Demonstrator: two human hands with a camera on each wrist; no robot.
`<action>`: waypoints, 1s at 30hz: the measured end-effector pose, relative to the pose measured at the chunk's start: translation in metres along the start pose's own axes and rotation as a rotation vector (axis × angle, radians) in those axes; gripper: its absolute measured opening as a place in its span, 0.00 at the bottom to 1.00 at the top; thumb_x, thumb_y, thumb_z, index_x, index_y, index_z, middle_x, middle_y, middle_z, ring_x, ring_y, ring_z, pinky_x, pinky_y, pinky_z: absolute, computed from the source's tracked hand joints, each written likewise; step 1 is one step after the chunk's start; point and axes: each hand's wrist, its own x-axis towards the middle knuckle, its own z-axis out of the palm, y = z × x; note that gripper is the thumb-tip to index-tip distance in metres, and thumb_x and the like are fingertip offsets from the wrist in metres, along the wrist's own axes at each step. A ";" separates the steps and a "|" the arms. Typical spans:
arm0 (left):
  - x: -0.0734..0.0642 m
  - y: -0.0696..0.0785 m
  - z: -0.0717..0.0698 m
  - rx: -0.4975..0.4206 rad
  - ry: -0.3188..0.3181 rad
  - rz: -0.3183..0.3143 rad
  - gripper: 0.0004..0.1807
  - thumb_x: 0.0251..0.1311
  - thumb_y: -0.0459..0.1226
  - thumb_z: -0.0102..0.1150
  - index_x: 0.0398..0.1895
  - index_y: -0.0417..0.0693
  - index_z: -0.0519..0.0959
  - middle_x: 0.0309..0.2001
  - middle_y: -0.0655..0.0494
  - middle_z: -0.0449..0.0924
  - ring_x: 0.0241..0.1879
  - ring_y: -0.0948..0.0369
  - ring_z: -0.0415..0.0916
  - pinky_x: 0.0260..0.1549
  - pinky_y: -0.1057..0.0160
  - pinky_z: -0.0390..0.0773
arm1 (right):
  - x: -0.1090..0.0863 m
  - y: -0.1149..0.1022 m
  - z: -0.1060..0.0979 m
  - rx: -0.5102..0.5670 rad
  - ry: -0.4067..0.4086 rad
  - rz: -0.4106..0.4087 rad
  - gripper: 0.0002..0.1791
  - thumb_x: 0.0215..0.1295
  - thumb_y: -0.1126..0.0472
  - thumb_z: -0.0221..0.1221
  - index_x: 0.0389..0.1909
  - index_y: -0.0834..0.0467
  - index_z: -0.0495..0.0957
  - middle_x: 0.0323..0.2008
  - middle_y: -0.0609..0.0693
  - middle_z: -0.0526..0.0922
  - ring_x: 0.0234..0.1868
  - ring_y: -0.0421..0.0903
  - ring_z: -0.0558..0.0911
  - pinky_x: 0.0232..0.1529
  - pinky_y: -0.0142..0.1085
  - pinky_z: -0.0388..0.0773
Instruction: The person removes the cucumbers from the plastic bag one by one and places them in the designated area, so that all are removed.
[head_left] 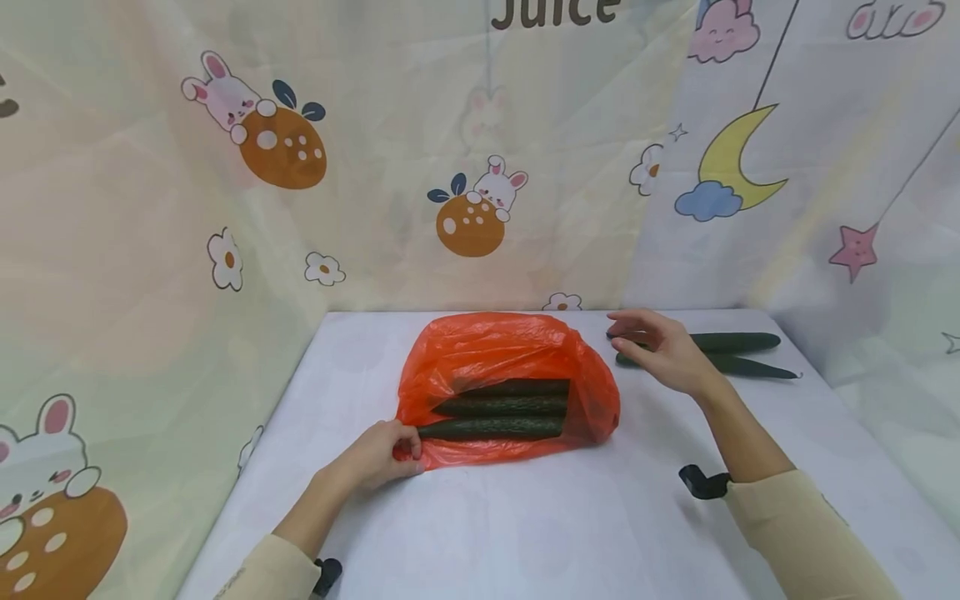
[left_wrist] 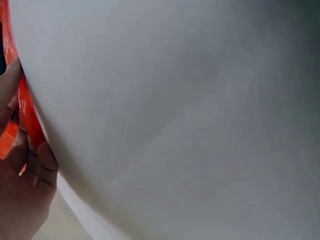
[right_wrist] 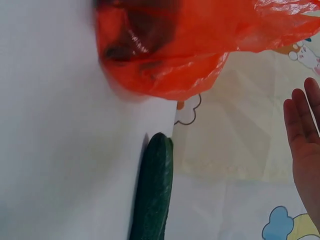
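A red plastic bag (head_left: 487, 342) lies on the white table with its mouth toward me, and three dark green cucumbers (head_left: 491, 428) show inside it, side by side. My left hand (head_left: 381, 455) pinches the bag's edge at the front left corner; in the left wrist view its fingers (left_wrist: 46, 165) curl on the red film. To the right of the bag, my right hand (head_left: 663, 352) is raised with nothing in it, overlapping the near ends of two more cucumbers (head_left: 738, 342) in the head view. Straight fingers (right_wrist: 301, 117) show in the right wrist view.
The two cucumbers outside the bag lie at the table's back right. Cloth walls with printed rabbits, a moon (head_left: 738, 158) and flowers rise behind and at both sides of the table (head_left: 540, 525). A black strap piece (head_left: 703, 482) sits at my right wrist.
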 end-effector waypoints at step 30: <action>-0.005 -0.008 0.000 0.026 0.023 0.078 0.12 0.57 0.45 0.76 0.41 0.64 0.81 0.38 0.68 0.76 0.43 0.64 0.71 0.47 0.57 0.78 | 0.037 -0.073 0.041 0.114 -0.117 -0.223 0.26 0.68 0.69 0.64 0.66 0.57 0.75 0.55 0.53 0.83 0.57 0.54 0.82 0.61 0.53 0.77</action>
